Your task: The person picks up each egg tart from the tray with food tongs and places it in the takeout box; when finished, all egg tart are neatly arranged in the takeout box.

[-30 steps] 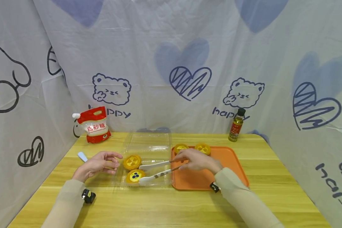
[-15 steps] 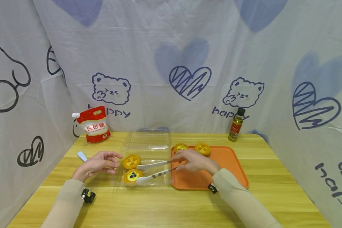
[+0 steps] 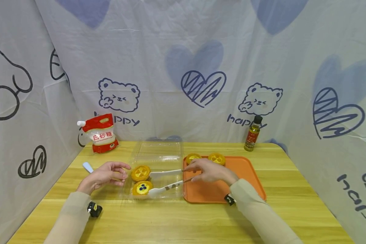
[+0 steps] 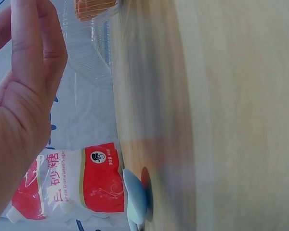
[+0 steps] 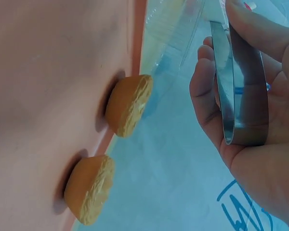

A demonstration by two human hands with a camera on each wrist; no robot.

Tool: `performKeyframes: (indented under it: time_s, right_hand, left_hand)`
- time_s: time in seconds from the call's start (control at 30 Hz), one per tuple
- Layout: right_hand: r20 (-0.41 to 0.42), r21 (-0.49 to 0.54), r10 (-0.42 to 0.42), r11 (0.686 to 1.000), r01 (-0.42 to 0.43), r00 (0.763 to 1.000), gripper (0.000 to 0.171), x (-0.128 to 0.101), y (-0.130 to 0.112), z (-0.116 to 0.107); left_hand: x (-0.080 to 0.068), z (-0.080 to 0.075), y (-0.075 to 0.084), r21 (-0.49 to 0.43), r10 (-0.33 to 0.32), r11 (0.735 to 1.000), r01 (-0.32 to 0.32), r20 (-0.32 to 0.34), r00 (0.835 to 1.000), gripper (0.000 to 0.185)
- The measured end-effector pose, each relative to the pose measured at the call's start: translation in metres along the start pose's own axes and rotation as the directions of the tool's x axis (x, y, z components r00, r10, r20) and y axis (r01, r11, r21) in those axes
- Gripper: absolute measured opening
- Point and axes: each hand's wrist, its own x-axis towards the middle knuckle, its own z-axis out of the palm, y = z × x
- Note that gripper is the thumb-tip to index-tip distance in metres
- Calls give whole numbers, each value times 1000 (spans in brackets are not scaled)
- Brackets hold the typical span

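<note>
1. Clear plastic container [image 3: 158, 169] open on the wooden table [image 3: 177, 220], just left of the orange tray [image 3: 247, 176]; two tarts inside at its left end, a yellow-topped tart [image 3: 141, 173] farther and a blueberry tart [image 3: 142, 188] nearer.
2. Right hand [image 3: 208, 170] gripping the metal end of the white tongs [image 3: 166, 181], fingers curled round the springy bow, as seen plainly from the right wrist. Tong tips spread apart, near tip just beside the blueberry tart, far tip near the yellow-topped one; contact not possible to confirm.
3. Left hand [image 3: 105, 174] resting at the left edge of the container, fingers relaxed and fairly straight, holding nothing; touching the plastic wall or only close to it, cannot tell.
4. Probable risks, as a judgement only:
   - Thin, light container likely to slide or tip if pushed by the tongs without firm support from the left hand.
   - Crumbly pastry likely to crack or crumble under a too hard squeeze.
   - Long tongs held far from the tips, so weak control; possible slip onto a neighbour tart.
5. Two more tarts [image 3: 205, 158] at the far left corner of the tray, close behind the right hand; easy to knock with the wrist or sleeve.
</note>
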Motion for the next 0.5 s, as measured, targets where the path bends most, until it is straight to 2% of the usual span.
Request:
performKeyframes:
  time_s: [0.17, 0.5]
  right_hand:
    - [-30, 21, 23, 1000, -23, 999, 40, -4, 4, -3]
    - [-83, 70, 18, 997, -12, 996, 41, -18, 20, -2]
  left_hand:
    - [-2, 1, 1, -4, 2, 1000, -2, 1, 1000, 52]
    - [-2, 1, 0, 8, 9, 1000, -9, 2, 1000, 53]
